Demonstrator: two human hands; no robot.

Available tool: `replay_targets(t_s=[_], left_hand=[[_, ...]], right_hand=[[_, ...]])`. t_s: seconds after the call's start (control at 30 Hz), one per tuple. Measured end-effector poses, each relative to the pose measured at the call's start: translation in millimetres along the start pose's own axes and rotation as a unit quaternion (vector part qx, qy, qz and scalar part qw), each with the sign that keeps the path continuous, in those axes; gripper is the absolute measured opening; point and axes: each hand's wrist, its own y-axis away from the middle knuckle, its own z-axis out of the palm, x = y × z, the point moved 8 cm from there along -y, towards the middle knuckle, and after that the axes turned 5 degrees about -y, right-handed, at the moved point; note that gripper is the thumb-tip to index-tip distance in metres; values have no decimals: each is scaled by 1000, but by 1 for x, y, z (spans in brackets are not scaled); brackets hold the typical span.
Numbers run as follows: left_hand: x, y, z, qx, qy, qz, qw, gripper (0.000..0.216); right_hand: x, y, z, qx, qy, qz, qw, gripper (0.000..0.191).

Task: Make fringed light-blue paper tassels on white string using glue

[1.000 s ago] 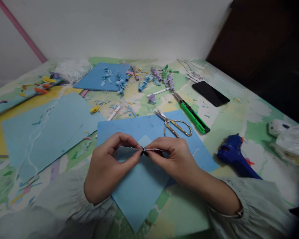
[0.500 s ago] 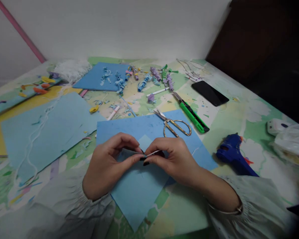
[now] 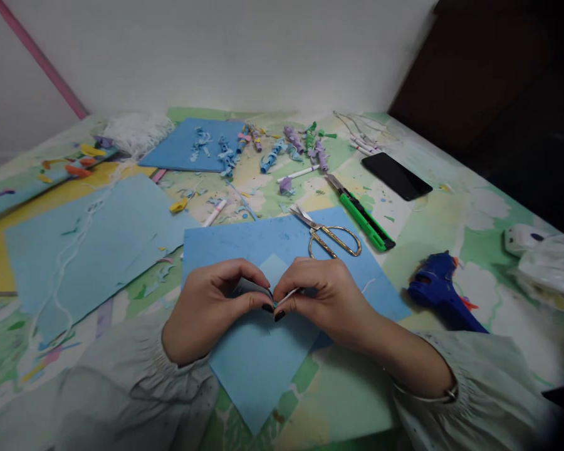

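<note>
My left hand point(image 3: 211, 310) and my right hand point(image 3: 326, 300) meet above a light blue sheet point(image 3: 263, 369). My left thumb and fingers pinch a narrow blue strip point(image 3: 254, 287), partly hidden in the hand. Between my right thumb and fingers is a thin white strip or stick point(image 3: 287, 295); its exact kind is unclear. The two pieces come together at the fingertips, where small details are hidden. Under the light blue sheet lies a larger blue sheet point(image 3: 235, 241), with gold-handled scissors point(image 3: 333, 238) on it just beyond my right hand.
A green utility knife point(image 3: 364, 216), a black phone point(image 3: 396, 175) and a blue glue gun point(image 3: 439, 288) lie to the right. Several curled paper pieces point(image 3: 272, 155) and a blue sheet point(image 3: 183, 147) are at the back. Another light blue sheet point(image 3: 113, 238) with white string is left.
My left hand has shifted slightly right and its fingertips have come closer to the right hand's. The pinched pieces have tilted a little; the table items stay put.
</note>
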Motion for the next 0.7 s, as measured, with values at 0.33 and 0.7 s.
replay_targets(t_s=[0.33,0.7], left_hand=[[2,-2,7,-46,12,29,998,5],[2,0,6,-37,35,39,998,8]], right_hand=[[6,1,-2,20,-13,49,999,11],[10,-1,0,8,-121,89,989,12]])
